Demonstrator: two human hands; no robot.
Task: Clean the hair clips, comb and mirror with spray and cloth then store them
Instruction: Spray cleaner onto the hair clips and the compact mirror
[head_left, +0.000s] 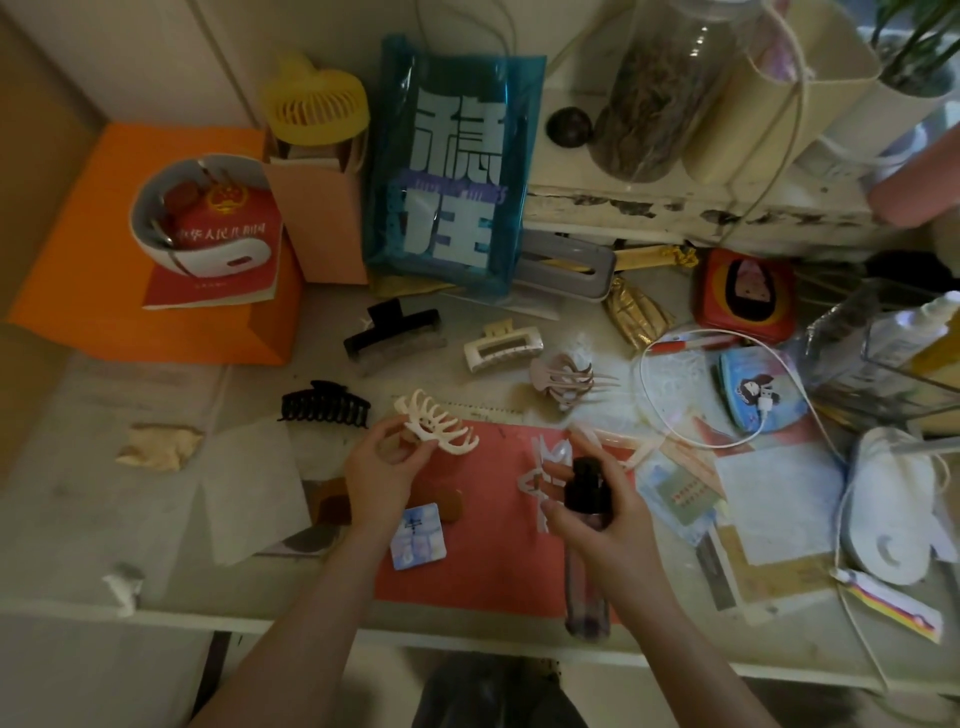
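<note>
Two hands work above the pink mat (483, 566). Over the mat's left edge, the left hand (382, 483) pinches the cream claw clip (435, 423) at its hinge end; light, stiff plastic, its thin teeth likely brittle. Right of it, the right hand (597, 512) wraps the spray bottle (587, 499), probably slippery once wet.

The cream claw clip (436, 427) looks like smooth, slightly glossy plastic. At 12 o'clock, the blue bag (452, 166) is shiny translucent plastic. The spray bottle (587, 499) has a glossy black cap. The orange sheet (483, 519) looks like matt paper.
</note>
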